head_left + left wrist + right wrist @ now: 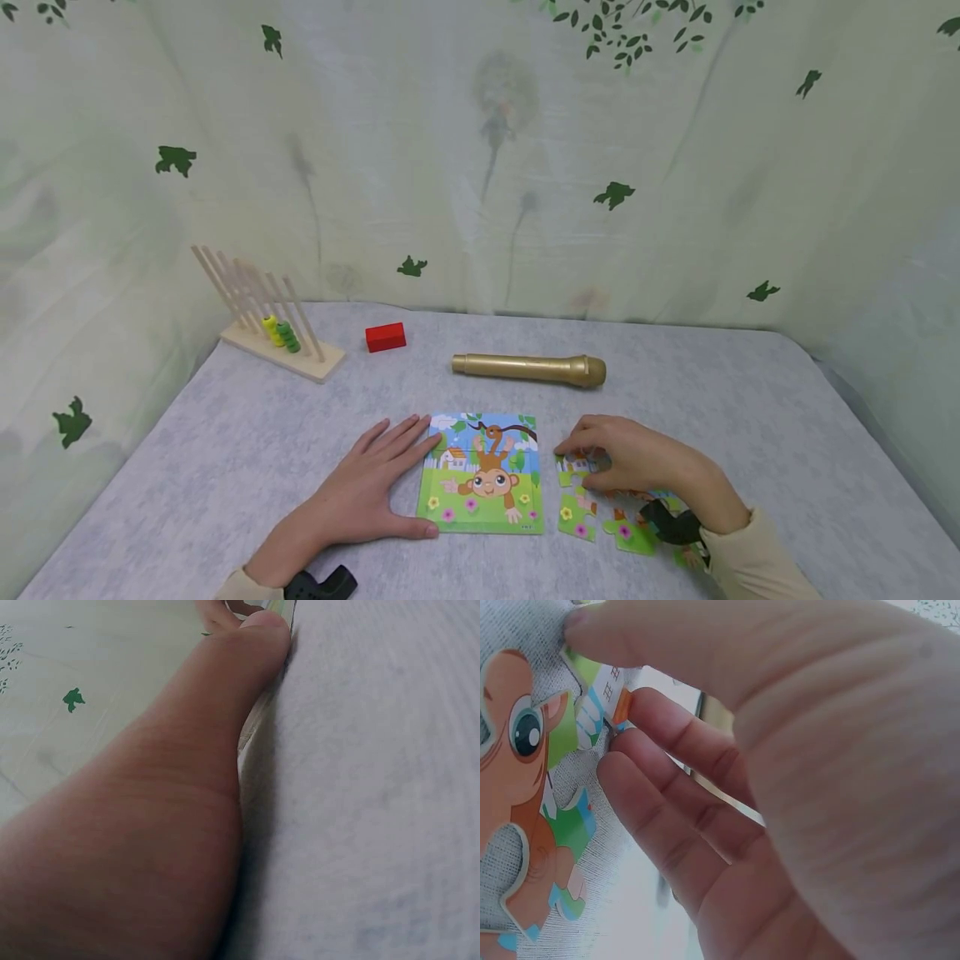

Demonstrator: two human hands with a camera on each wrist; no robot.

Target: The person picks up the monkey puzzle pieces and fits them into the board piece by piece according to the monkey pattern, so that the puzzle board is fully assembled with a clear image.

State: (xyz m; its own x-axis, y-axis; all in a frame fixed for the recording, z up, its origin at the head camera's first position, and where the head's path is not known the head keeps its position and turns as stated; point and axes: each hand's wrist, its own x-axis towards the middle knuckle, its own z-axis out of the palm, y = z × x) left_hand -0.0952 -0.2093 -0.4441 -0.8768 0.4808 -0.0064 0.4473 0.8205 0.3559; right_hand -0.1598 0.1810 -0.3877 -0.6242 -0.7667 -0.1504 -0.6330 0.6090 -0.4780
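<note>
A square picture board showing a monkey hanging from a branch lies flat on the table. My left hand rests beside it, fingers spread, with fingertips and thumb at its left edge. To the board's right lie loose jigsaw pieces partly joined together. My right hand bends over them, thumb and fingertips pinching a piece with a house on it. Next to that, in the right wrist view, is a piece with the monkey's eye. The right hand and wrist hide some pieces in the head view.
A gold microphone lies behind the board. Farther left are a red block and a wooden peg stand with yellow and green beads. A pale curtain with leaf prints hangs behind the grey cloth-covered table.
</note>
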